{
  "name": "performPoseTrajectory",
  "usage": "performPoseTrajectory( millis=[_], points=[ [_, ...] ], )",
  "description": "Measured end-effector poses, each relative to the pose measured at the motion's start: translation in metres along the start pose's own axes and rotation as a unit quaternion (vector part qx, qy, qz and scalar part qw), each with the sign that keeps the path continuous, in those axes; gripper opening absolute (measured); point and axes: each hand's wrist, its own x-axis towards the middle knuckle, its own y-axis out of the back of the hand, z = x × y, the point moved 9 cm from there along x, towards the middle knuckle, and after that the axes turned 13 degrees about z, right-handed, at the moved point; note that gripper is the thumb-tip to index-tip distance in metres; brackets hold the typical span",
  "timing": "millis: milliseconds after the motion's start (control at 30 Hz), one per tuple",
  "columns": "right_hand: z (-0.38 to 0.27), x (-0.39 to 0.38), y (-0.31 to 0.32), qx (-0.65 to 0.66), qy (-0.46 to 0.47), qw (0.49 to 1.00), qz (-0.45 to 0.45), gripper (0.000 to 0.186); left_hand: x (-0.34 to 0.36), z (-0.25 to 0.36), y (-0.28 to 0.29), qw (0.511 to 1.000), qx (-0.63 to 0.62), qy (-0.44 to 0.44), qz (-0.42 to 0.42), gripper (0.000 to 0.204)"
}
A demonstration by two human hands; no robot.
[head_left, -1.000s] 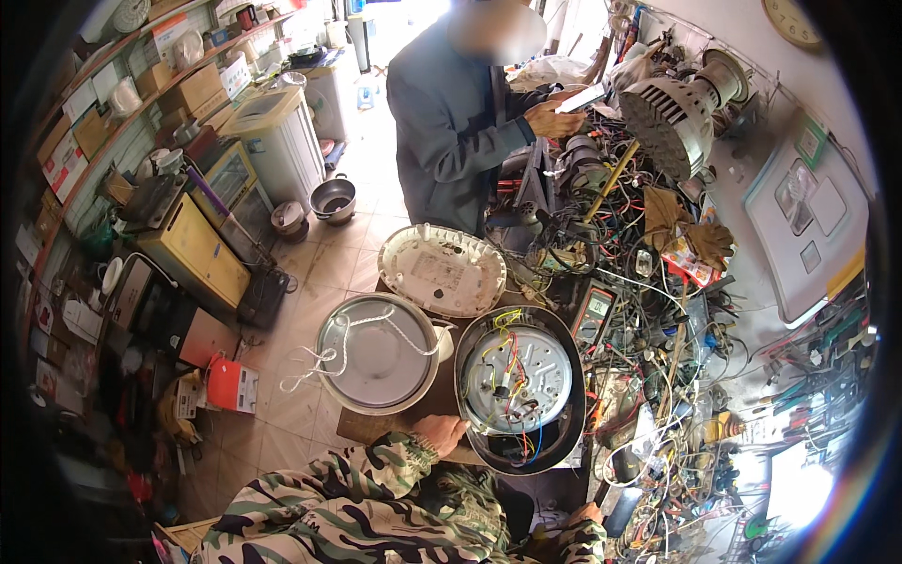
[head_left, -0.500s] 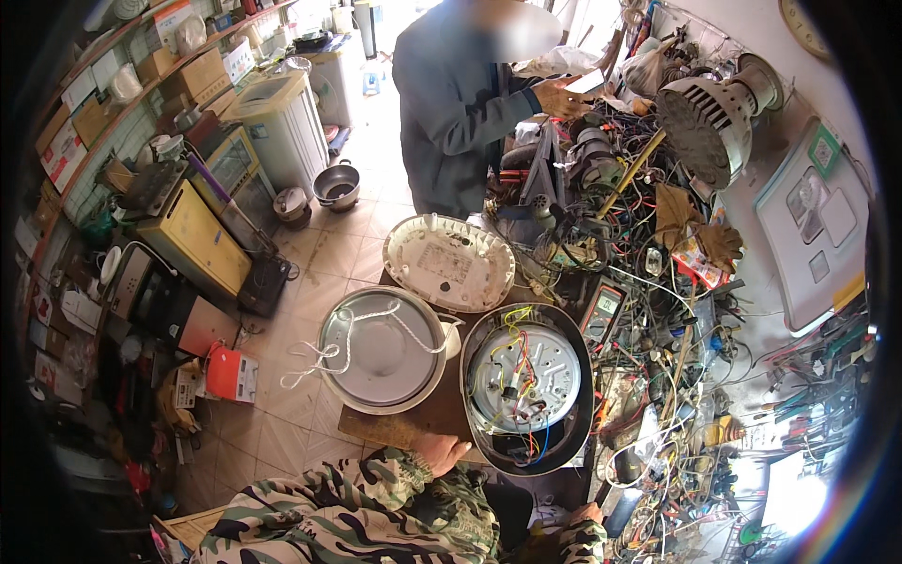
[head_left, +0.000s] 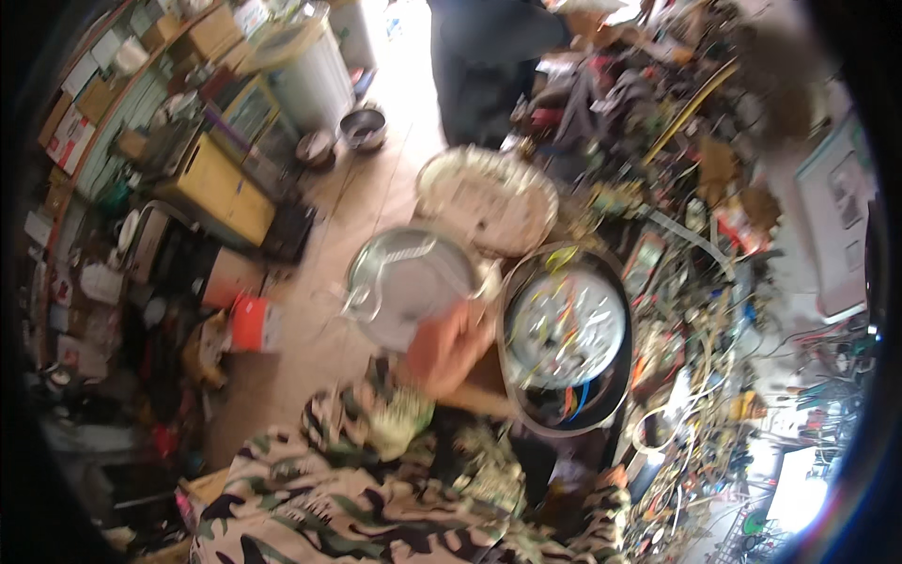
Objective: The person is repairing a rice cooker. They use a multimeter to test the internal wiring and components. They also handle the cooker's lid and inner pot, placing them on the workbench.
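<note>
My left hand [head_left: 449, 350], smeared by motion, is over the near edge of a round silver-grey pan-like part [head_left: 413, 282] with a white cord [head_left: 406, 254] on it. To its right stands an opened oval appliance body [head_left: 569, 428], dark inside, around a round metal plate [head_left: 601, 329] with red, yellow and blue wires. Behind these lies an off-white oval plastic base cover [head_left: 484, 202], inner side up. My right hand [head_left: 615, 476] is low at the right by the bench edge, mostly hidden by blur and its camouflage sleeve; what it touches cannot be made out.
A cluttered heap of cables, tools and parts [head_left: 686, 376] covers the bench on the right, with a meter [head_left: 644, 261] beside the appliance. A person in dark clothes [head_left: 484, 75] stands at the far side. Shelves with boxes [head_left: 207, 38], a yellow cabinet [head_left: 221, 188] and pots [head_left: 363, 129] line the left.
My left hand has risen from the bench's near edge, forward over the round pan-like part. The whole view has shifted and blurred. My right hand stays low at the right.
</note>
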Motion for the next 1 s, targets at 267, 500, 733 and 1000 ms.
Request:
performPoseTrajectory(
  millis=[267, 500, 733, 1000],
  points=[
    [-0.069, 0.032, -0.003, 0.076, -0.031, 0.924, -0.372, 0.02, -0.056, -0.038, 0.034, 0.991, 0.069, 0.109, -0.02, 0.061],
    [-0.053, 0.001, 0.006, -0.032, -0.097, 0.994, 0.027, 0.021, -0.043, -0.049, 0.038, 0.998, -0.012, 0.067, 0.01, 0.067],
    [-0.06, 0.016, -0.019, 0.039, -0.053, 0.924, -0.376, 0.021, 0.008, 0.047, 0.052, 0.997, -0.035, 0.009, 0.064, 0.053],
    [-0.062, 0.017, -0.015, -0.012, -0.089, 0.964, -0.25, 0.021, -0.13, -0.084, -0.068, 0.949, 0.047, 0.131, -0.284, 0.038]
  ],
)
